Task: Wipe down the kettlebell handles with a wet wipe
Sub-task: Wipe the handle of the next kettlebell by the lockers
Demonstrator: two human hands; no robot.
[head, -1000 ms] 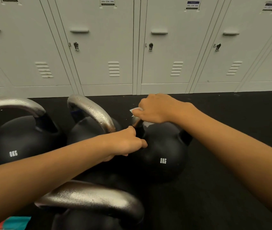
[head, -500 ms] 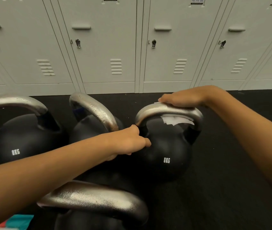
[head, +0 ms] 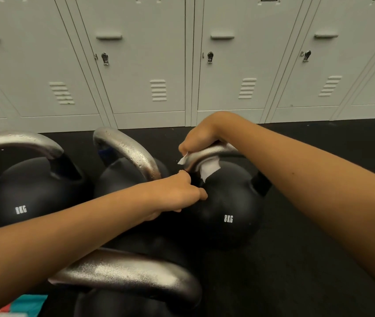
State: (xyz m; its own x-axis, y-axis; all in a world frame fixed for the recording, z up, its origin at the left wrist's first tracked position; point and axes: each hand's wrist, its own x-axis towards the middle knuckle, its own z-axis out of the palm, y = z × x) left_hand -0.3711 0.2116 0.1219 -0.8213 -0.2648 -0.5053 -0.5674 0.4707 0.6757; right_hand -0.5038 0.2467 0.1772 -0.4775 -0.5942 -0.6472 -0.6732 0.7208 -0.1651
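in the right centre of the frame stands the kettlebell (head: 227, 202) that is being cleaned, a black ball marked 8kg with a steel handle (head: 211, 153) on top. the right hand (head: 201, 136) lies over the left end of this handle, fingers curled around it, and presses the wet wipe (head: 208, 169) on the metal; one white corner comes out at the left and a flap hangs under the bar. the left hand (head: 179, 194) is closed in a loose fist against the ball, just under the handle's left post. i cannot tell if it holds something or only steadies the bell.

i judge the kettlebell heavy and stiff, so it will not slide easily on the dark floor (head: 307, 259). the handle looks smooth, and slippery when wet. the wipe is soft and thin and can bunch or tear, so better to wrap it fully around the bar.

three other kettlebells are at the left and the bottom. drops are visible on the middle handle (head: 131, 152).

the lockers (head: 147, 65) along the top are all closed; what is inside is not visible.
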